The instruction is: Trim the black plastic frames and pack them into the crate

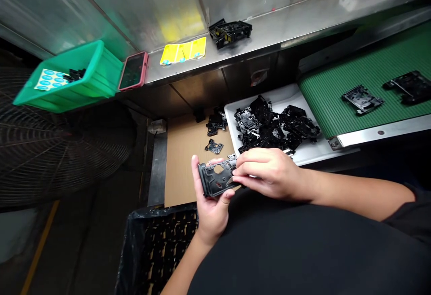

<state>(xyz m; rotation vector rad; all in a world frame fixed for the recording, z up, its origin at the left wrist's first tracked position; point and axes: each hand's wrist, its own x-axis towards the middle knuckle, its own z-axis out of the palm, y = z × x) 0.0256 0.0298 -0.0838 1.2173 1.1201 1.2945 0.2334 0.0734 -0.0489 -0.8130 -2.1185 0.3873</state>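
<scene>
Black plastic frame (215,179) rests in left hand (211,212), right hand (269,173) pinching its edge.

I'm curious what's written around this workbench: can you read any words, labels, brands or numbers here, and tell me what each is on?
The yellow label sheet: printing too small to read.
The blue dot stickers in the green crate: too small to read.
The black plastic frame in the hands: no readable marking.
No text can be quoted.

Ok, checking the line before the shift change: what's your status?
Left hand cradling black plastic frame. Right hand pinching its edge. White tray of black plastic parts just past the right hand.
</scene>
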